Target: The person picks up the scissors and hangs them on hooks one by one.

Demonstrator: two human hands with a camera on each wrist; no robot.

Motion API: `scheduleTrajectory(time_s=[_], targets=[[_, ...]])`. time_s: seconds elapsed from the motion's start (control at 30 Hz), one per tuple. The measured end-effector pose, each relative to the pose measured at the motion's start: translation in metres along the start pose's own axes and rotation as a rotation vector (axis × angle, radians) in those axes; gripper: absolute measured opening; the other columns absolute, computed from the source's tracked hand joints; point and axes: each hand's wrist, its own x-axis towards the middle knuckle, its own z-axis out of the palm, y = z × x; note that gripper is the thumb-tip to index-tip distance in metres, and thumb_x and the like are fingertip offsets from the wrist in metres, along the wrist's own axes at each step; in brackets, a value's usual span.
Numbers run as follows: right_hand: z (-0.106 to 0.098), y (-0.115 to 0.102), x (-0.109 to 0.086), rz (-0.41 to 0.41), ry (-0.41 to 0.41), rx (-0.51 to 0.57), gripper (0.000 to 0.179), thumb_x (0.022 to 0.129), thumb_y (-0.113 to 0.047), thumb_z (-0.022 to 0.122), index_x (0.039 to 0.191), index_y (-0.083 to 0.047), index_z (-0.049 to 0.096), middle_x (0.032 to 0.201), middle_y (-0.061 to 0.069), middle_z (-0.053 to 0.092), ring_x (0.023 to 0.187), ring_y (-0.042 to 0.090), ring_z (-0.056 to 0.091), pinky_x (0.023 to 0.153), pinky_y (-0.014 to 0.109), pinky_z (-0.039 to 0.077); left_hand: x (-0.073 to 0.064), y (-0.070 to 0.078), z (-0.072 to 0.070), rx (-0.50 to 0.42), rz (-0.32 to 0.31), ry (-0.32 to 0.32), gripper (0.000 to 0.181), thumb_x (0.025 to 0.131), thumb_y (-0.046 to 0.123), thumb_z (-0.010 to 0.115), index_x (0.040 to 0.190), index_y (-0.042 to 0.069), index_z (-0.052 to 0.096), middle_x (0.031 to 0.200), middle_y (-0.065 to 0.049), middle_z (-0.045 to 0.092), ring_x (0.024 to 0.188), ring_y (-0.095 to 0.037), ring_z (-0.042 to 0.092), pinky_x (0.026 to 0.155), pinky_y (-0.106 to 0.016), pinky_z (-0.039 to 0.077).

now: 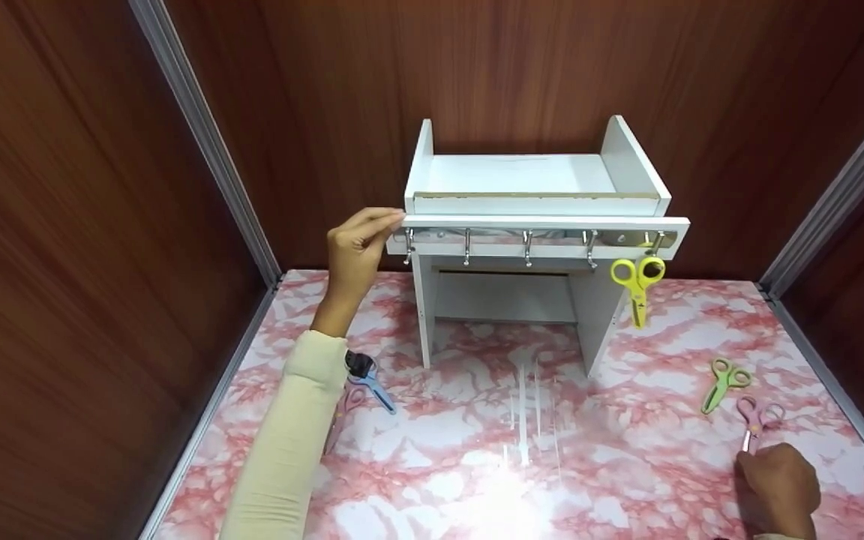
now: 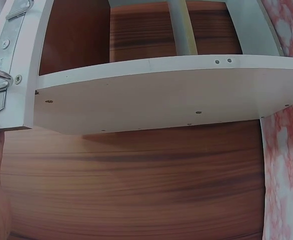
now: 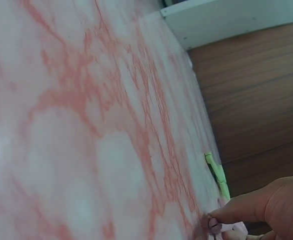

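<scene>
A white wooden shelf unit (image 1: 503, 202) bears a hook rail (image 1: 544, 222) with several metal hooks across its front. My left hand (image 1: 361, 244) pinches the rail's left end between fingers and thumb; in the left wrist view only part of that hand shows at the edge. Yellow scissors (image 1: 638, 289) hang by a handle loop from the rightmost hook. At the lower right, my right hand (image 1: 781, 480) pinches pink scissors (image 1: 754, 421) by the blade end, handles pointing away. Green scissors (image 1: 724, 384) lie just beyond them.
Blue scissors (image 1: 378, 386) and another pink pair (image 1: 346, 409) lie by my left forearm, which partly covers them. The tabletop (image 1: 447, 450) has a red and white marbled surface. Brown wood-grain panels (image 1: 312, 97) with metal edging (image 1: 211, 142) enclose it.
</scene>
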Motion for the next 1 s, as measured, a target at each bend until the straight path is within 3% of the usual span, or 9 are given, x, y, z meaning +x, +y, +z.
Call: scheduleTrajectory(time_s=[0.37,0.6,1.0], targets=[[0.0058,-0.0001,-0.0011,-0.008,0.070,0.008,0.023,0.085,-0.010,0.064,0.096,0.010,0.064,0.090,0.028,0.068,0.086,0.050,0.061,0.056,0.047,0.043,-0.0010,-0.0036,-0.0030,0.003,-0.019,-0.002,0.010,0.088,-0.002,0.075,0.096,-0.001,0.081,0.098,-0.009,0.077,0.091,-0.024,0.073,0.082,-0.024,0.058],[0.0069,0.0001,-0.0014,0.003,0.074,-0.004,0.032,0.085,-0.008,0.059,0.108,0.013,0.062,0.103,0.033,0.066,0.093,0.055,0.059,0.061,0.051,0.044,-0.0009,-0.0036,-0.0020,-0.011,-0.010,-0.007,0.010,0.089,-0.002,0.075,0.097,-0.001,0.080,0.098,-0.008,0.077,0.091,-0.023,0.073,0.082,-0.027,0.058],[0.0071,0.0031,-0.0018,0.037,0.069,0.025,0.031,0.090,-0.011,0.061,0.107,0.014,0.064,0.095,0.030,0.067,0.090,0.050,0.060,0.062,0.049,0.042,-0.0018,-0.0038,-0.0007,-0.013,-0.018,-0.005,0.011,0.089,-0.002,0.075,0.097,0.001,0.081,0.098,-0.008,0.077,0.091,-0.023,0.073,0.082,-0.026,0.058]])
